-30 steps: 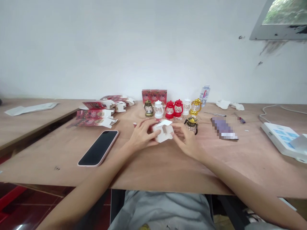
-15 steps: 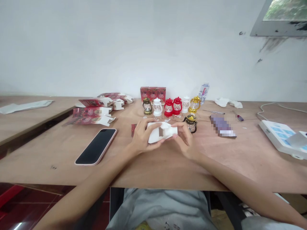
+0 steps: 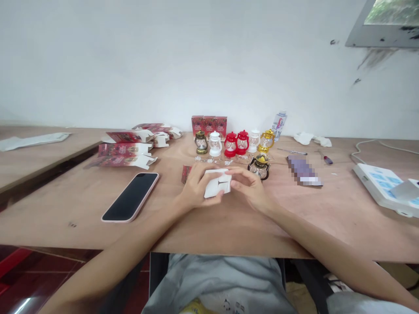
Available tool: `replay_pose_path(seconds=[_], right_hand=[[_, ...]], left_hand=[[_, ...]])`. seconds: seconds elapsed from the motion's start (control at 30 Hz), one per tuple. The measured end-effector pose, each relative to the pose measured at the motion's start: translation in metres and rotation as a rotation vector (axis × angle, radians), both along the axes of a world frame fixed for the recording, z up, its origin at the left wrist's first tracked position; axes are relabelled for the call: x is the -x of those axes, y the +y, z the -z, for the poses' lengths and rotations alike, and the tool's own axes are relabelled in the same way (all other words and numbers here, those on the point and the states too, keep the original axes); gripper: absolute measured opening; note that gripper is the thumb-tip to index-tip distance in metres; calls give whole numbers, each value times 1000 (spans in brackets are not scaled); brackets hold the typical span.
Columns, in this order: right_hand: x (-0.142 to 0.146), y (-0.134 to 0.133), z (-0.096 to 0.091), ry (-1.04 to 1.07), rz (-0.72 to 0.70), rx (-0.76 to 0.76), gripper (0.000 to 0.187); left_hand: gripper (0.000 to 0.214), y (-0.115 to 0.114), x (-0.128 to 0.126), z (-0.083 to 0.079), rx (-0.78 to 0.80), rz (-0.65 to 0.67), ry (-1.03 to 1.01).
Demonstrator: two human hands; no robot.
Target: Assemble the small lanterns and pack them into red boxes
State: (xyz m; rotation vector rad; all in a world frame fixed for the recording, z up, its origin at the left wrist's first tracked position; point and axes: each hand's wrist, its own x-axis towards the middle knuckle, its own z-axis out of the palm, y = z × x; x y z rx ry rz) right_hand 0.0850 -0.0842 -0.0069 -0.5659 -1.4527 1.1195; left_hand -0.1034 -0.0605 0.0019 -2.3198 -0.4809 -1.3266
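A small cardboard box (image 3: 212, 186) is held above the table, its white flap side towards me. Fingers of my left hand (image 3: 194, 188) are wrapped round its left part, with the thumb along the lower edge. At the box's right end, my right hand (image 3: 250, 187) pinches the folded flaps between thumb and fingers. A red printed piece (image 3: 185, 173) shows just behind my left hand. Beyond my right hand sits a dark mini lantern (image 3: 259, 167) with a yellow top. Several lanterns stand in a row behind, among them a red one (image 3: 230, 145) and a gold one (image 3: 266, 141).
Three red boxes (image 3: 209, 125) stand against the wall. Flattened red cartons (image 3: 126, 155) lie at left, above a phone (image 3: 131, 197). At right are a bottle (image 3: 279, 126), a blurred purple packet (image 3: 303, 170), a screwdriver (image 3: 327, 160) and a white power strip (image 3: 381, 187).
The flaps at the box's right end, standing out before, are now folded in over the opening. My right hand has shifted slightly left with them.
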Motion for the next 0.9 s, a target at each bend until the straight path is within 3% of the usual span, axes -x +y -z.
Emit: replay_pose_path(seconds=[0.17,0.57,0.73,0.9], right_hand=[[2,0,-2,-52,45,65,27],[8,-4,-2,-58,150,-4,27],[7,-4,1,-88,165,9,38],[5,0,4,-145,14,10,52]], left_hand=[[46,2,-1,1,-21,2,35],[44,0,-6,1,-64,4,68],[41,-1,-7,2,-81,-1,96],[51,3,-6,7,-96,131,38]])
